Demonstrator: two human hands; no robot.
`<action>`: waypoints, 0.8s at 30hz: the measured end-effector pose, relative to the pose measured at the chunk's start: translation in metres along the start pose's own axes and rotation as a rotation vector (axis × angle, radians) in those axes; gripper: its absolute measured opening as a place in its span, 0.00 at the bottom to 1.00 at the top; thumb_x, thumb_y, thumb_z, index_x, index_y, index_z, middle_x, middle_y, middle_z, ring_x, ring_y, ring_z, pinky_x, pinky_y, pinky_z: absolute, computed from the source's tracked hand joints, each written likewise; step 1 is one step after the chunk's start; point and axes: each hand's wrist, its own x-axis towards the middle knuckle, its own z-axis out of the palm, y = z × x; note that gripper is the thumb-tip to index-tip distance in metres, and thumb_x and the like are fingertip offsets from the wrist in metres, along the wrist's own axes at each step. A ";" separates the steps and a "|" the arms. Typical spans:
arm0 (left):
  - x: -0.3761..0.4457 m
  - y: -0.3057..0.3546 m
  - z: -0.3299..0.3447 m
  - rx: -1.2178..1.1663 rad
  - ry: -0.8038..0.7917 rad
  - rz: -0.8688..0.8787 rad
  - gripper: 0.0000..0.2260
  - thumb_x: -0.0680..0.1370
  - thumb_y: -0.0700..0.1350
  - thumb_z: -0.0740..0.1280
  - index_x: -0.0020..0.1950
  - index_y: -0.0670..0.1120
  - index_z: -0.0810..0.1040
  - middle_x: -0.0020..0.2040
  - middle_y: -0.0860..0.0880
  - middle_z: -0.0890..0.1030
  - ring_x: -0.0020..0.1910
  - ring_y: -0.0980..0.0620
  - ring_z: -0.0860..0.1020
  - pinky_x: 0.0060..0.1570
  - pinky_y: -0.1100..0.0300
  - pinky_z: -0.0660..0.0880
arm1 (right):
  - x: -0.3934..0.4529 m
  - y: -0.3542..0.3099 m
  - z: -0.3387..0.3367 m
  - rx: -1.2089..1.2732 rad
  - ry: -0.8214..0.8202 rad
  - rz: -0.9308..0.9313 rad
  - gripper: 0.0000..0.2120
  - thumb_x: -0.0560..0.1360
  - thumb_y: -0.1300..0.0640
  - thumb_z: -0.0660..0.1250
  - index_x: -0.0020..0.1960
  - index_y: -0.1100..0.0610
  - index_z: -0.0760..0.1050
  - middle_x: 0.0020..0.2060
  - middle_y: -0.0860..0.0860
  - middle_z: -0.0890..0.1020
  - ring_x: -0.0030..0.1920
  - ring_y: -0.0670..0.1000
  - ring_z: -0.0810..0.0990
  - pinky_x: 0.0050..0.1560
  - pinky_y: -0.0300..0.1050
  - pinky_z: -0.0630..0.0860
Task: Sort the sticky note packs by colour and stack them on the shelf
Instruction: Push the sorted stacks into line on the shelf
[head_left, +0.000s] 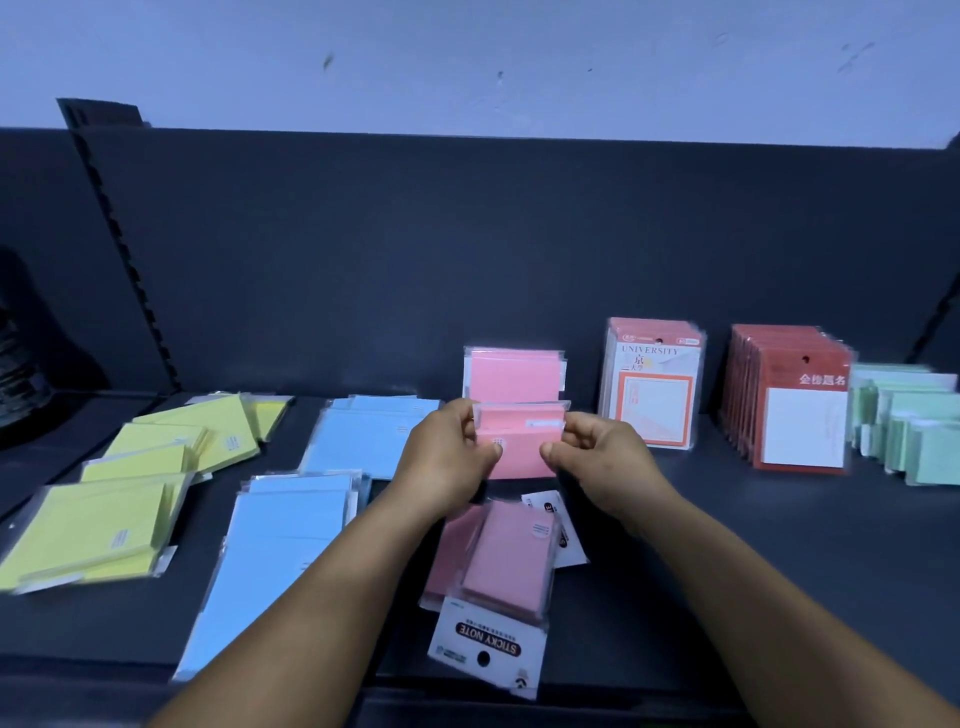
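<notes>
Together, left hand (448, 453) and right hand (597, 453) fingers pinch a pink pack (521, 441).

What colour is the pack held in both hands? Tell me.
Pink. The head view shows the held pack pinched between the left hand and right hand.

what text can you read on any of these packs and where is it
"STICKY NOTE": upside down on the white header card of the near pink pack.
"UNIVERSITY": top of the orange-framed pack standing at the back.
"全榜题名": white characters, slightly blurred, on the red pack.
Small labels on the yellow, blue and held pink pack: too small to read.
</notes>
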 end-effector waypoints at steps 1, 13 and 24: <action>-0.001 -0.001 0.000 0.008 -0.007 0.000 0.05 0.75 0.42 0.68 0.50 0.44 0.77 0.45 0.43 0.82 0.43 0.43 0.80 0.46 0.51 0.78 | 0.001 0.001 0.000 -0.017 -0.003 0.004 0.10 0.75 0.67 0.67 0.52 0.55 0.80 0.37 0.43 0.84 0.37 0.41 0.81 0.46 0.37 0.76; 0.002 -0.005 -0.006 0.019 -0.011 -0.050 0.07 0.76 0.45 0.67 0.51 0.44 0.77 0.46 0.41 0.82 0.41 0.44 0.78 0.47 0.49 0.76 | -0.024 -0.028 0.002 -0.368 -0.292 -0.044 0.13 0.68 0.52 0.77 0.49 0.55 0.78 0.38 0.45 0.79 0.38 0.43 0.75 0.45 0.39 0.73; -0.006 -0.009 -0.012 0.023 -0.010 -0.071 0.05 0.77 0.45 0.66 0.49 0.44 0.77 0.43 0.43 0.80 0.44 0.44 0.78 0.47 0.54 0.74 | -0.034 -0.048 -0.014 -0.800 -0.533 0.155 0.13 0.69 0.52 0.76 0.52 0.50 0.80 0.46 0.46 0.84 0.49 0.49 0.82 0.53 0.46 0.77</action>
